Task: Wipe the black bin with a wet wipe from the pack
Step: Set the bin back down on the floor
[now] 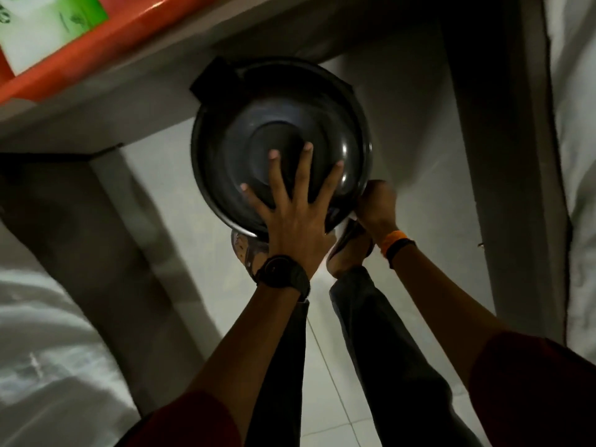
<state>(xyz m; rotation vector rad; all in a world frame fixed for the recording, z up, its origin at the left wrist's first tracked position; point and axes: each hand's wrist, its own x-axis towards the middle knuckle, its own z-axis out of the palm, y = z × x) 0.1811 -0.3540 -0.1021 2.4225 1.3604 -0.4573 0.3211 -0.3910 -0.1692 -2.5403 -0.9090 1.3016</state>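
Observation:
The round black bin (280, 101) stands on the pale tiled floor under a table edge, seen from above with its domed lid closed. My left hand (290, 204), with a dark watch on the wrist, lies flat on the lid's near side with fingers spread. My right hand (375, 201), an orange band on its wrist, is curled against the bin's lower right side. A small pale bit of wet wipe (352, 217) shows under its fingers; the rest is hidden. The green-and-white wipe pack (48, 24) lies at the top left on an orange surface (106, 43).
My legs in dark trousers (371, 333) and a sandalled foot (348, 250) stand just below the bin. White bedding (48, 333) lies at the left and white bedding (577, 124) at the right. A dark upright panel (483, 124) rises right of the bin.

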